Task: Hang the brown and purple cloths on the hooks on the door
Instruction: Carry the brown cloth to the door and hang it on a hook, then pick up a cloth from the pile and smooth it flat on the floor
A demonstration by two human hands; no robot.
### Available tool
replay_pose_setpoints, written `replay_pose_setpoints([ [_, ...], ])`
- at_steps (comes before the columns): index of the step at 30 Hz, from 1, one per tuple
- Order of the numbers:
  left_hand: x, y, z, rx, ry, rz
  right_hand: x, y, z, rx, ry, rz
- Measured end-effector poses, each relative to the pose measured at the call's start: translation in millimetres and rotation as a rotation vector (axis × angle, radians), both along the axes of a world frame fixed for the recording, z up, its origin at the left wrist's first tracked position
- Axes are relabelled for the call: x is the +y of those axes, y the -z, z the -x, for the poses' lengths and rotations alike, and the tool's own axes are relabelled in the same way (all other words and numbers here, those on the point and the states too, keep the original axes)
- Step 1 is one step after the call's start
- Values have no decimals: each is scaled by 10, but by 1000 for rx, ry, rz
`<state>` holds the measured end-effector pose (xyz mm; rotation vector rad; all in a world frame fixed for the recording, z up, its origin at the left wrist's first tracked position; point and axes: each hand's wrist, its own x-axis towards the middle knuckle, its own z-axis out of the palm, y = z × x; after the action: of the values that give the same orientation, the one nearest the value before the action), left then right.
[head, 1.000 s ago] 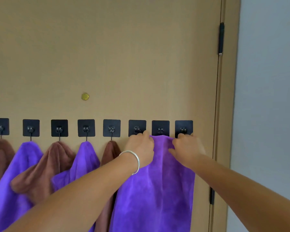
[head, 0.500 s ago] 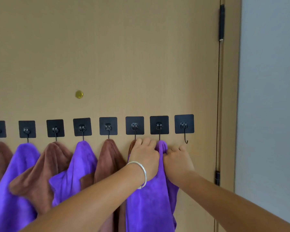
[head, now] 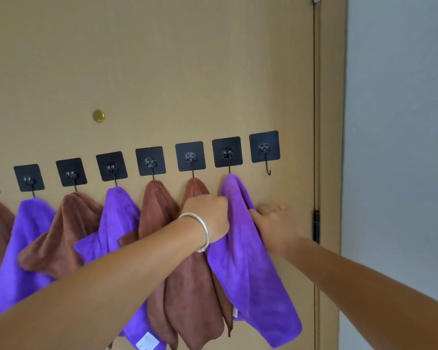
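Right of centre: purple cloth (head: 240,238) hanging from the seventh hook (head: 227,152) — gripped by left hand (head: 208,215), pinched by right hand (head: 273,226); end hook (head: 264,147) bare.

soft, even daylight fills the view, moderately bright, with no hard glare. the tan door (head: 162,59) darkens toward its upper left corner, and the grey wall (head: 400,122) at the right reads lighter. shadows are faint and diffuse beneath the hanging cloths. the right hand (head: 273,223) is smeared by motion blur; the left hand (head: 208,213) is sharper. wide-angle distortion tilts the row of hooks (head: 151,161) and stretches the forearms at the bottom edge.
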<state>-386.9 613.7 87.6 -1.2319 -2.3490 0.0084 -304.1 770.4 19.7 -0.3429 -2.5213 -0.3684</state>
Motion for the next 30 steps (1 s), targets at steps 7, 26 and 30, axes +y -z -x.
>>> replay_pose_setpoints([
  [7,76,-214,38,357,381,-414,-65,-102,-473,98,214,-10],
  [26,240,264,-1714,77,1089,-399,-1978,-423,-2969,61,1045,-227],
  [30,-83,140,-2632,93,1355,-526,-2631,-520,-3681,12,1160,-327],
])
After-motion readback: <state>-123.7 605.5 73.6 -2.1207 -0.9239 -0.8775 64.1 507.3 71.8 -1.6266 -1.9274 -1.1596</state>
